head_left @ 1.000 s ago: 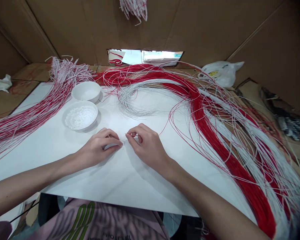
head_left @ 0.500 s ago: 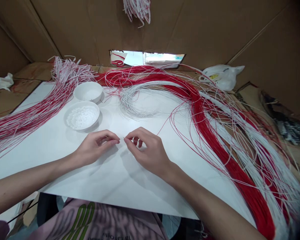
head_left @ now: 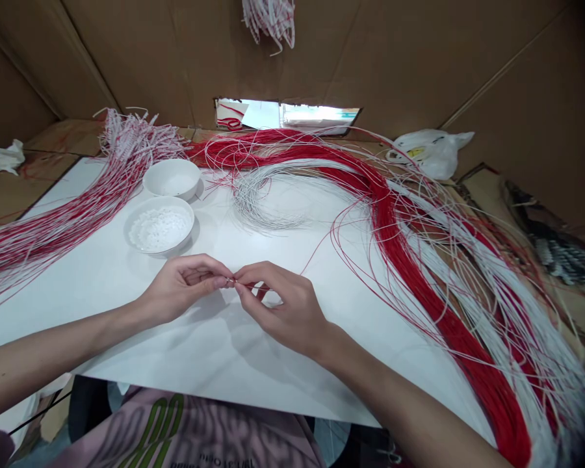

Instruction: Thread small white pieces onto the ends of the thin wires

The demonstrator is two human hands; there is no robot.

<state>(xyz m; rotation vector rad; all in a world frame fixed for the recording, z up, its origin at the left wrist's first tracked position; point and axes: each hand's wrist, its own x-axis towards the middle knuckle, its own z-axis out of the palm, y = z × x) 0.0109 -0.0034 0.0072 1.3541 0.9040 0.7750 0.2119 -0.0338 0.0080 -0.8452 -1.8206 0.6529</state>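
My left hand (head_left: 188, 286) is closed, thumb and forefinger pinching something too small to make out. Its fingertips meet those of my right hand (head_left: 285, 302) over the white table. Between the right thumb and forefinger runs a thin red cord (head_left: 314, 252), which shows again behind that hand and leads up toward the large bundle. Just beyond my left hand stands a white bowl (head_left: 189, 221) of small white pieces (head_left: 158, 229). A second white bowl (head_left: 173, 174), with little visible in it, sits behind the first.
A thick bundle of red cords (head_left: 390, 240) and white cords (head_left: 443, 279) curves along the back and right. Cords with white-covered ends (head_left: 136, 140) lie at left. A plastic bag (head_left: 436, 153) is at the back right. Cardboard walls (head_left: 419, 58) enclose the white tabletop (head_left: 214, 364).
My right hand has moved left and slightly down, so its fingertips now meet those of the left, closing the small gap. The left hand has barely moved.
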